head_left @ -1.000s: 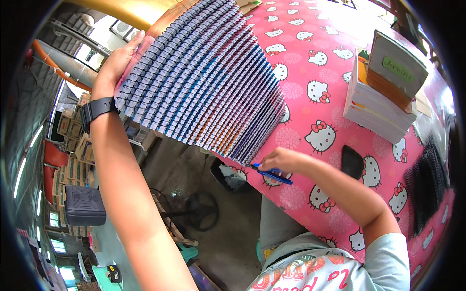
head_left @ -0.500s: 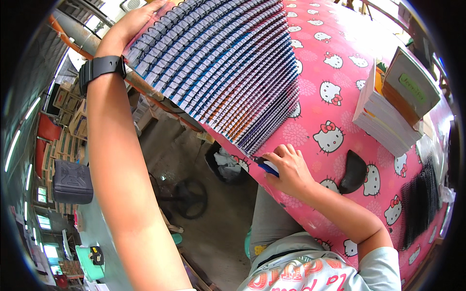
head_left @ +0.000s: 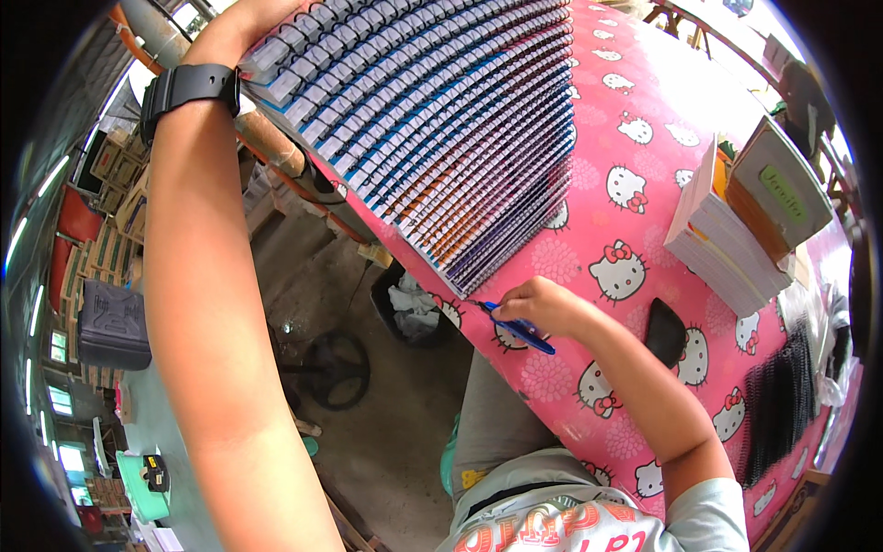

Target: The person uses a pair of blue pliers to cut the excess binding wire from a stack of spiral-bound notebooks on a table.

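Observation:
A long stack of spiral-bound notebooks [head_left: 414, 138] lies along the table edge, black coil bindings toward me. My left hand [head_left: 262, 17], beneath a black wristwatch [head_left: 193, 90], reaches to the far left end of the stack; its fingers run out of the picture. Just off the near end of the notebooks, my right hand [head_left: 544, 308] is closed around blue-handled pliers [head_left: 526, 337]. Their dark tip points left toward the last coils, at the table edge.
A pink patterned tabletop [head_left: 556, 363] bears a black curved object [head_left: 665, 333], a stack of books [head_left: 727, 253] and a pile of black coils [head_left: 782, 405]. Below the edge stand a dark bin [head_left: 382, 299] with crumpled white material and a black wheel-shaped object [head_left: 336, 368].
My right hand has drawn slightly back from the near end of the stack, and more of the pliers shows. My left hand stays at the far end; the whole view has shifted a little.

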A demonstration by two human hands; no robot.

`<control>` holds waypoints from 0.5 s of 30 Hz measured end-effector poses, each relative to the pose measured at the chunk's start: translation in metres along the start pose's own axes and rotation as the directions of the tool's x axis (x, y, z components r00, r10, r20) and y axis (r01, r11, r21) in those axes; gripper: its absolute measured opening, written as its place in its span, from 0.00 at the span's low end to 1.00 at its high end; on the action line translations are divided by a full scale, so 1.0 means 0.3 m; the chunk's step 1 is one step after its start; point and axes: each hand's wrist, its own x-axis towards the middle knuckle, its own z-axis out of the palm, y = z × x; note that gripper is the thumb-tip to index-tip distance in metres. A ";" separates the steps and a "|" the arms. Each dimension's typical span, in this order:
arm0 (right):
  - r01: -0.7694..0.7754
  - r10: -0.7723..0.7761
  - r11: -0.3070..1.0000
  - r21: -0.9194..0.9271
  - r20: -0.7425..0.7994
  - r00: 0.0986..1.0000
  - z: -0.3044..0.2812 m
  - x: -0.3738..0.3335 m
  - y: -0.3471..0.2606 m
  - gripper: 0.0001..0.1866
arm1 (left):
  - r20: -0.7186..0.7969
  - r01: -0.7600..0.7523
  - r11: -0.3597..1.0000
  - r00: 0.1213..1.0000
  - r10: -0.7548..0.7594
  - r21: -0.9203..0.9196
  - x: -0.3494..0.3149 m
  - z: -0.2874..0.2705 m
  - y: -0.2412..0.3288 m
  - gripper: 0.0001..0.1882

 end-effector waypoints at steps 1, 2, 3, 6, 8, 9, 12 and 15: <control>-0.034 0.028 0.996 0.080 0.073 0.997 -0.016 -0.009 -0.020 0.15 | -0.158 0.003 0.998 0.987 0.008 0.069 -0.040 0.024 0.025 0.21; 0.075 -0.075 0.997 -0.023 0.020 0.997 -0.007 0.008 -0.010 0.15 | -0.180 -0.045 0.998 0.982 0.052 0.045 -0.063 0.020 0.035 0.20; 0.152 -0.157 0.981 -0.117 -0.040 0.987 0.009 0.015 0.010 0.14 | -0.177 -0.026 0.996 0.983 0.041 0.088 -0.064 0.055 0.035 0.21; 0.202 -0.472 0.779 -0.594 -0.344 0.812 0.117 -0.037 0.057 0.17 | -0.016 -0.019 1.000 1.000 0.018 -0.002 0.002 0.023 -0.011 0.23; 0.156 -0.523 0.705 -0.692 -0.358 0.773 0.124 -0.060 0.069 0.20 | -0.058 -0.038 0.982 0.997 0.049 0.183 -0.040 0.079 0.031 0.24; 0.158 -0.568 0.652 -0.742 -0.339 0.750 0.133 -0.069 0.063 0.22 | -0.086 -0.049 0.984 0.994 0.064 0.171 -0.063 0.059 0.037 0.24; 0.183 -0.577 0.669 -0.720 -0.348 0.739 0.134 -0.070 0.063 0.22 | -0.158 -0.041 0.981 0.985 0.072 0.188 -0.056 0.045 0.032 0.24; 0.153 -0.553 0.695 -0.702 -0.386 0.738 0.125 -0.067 0.074 0.22 | -0.195 -0.090 0.857 0.957 0.216 0.508 -0.027 0.060 0.021 0.24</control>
